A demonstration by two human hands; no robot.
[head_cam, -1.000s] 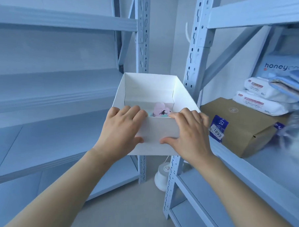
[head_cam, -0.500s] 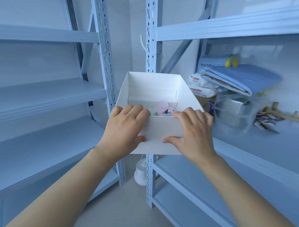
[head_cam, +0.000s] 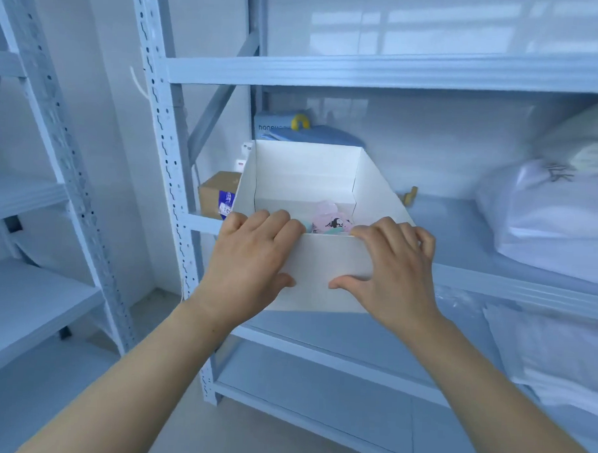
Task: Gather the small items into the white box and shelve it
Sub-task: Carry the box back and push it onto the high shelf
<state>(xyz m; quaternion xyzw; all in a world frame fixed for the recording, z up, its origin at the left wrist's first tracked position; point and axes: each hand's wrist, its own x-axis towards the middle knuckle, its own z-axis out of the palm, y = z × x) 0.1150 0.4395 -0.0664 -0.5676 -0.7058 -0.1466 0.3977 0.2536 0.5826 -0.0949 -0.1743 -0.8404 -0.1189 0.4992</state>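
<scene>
white box (head_cam: 323,261): held in the air in front of the middle shelf (head_cam: 461,233), small items (head_cam: 332,222) inside (pink and teal, blurred) | left hand (head_cam: 251,258): grips near-left corner, fingers curled over rim, thumb on front wall | right hand (head_cam: 395,268): same at near-right corner | on that shelf: cardboard box (head_cam: 217,192) far left, white bag (head_cam: 548,220) right

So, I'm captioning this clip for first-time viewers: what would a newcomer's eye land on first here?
The open white box at centre, held by its near wall between the left hand and the right hand, before pale blue shelving. Pink and teal small items lie inside it, and a bulky white bag sits on the middle shelf to the right.
</scene>
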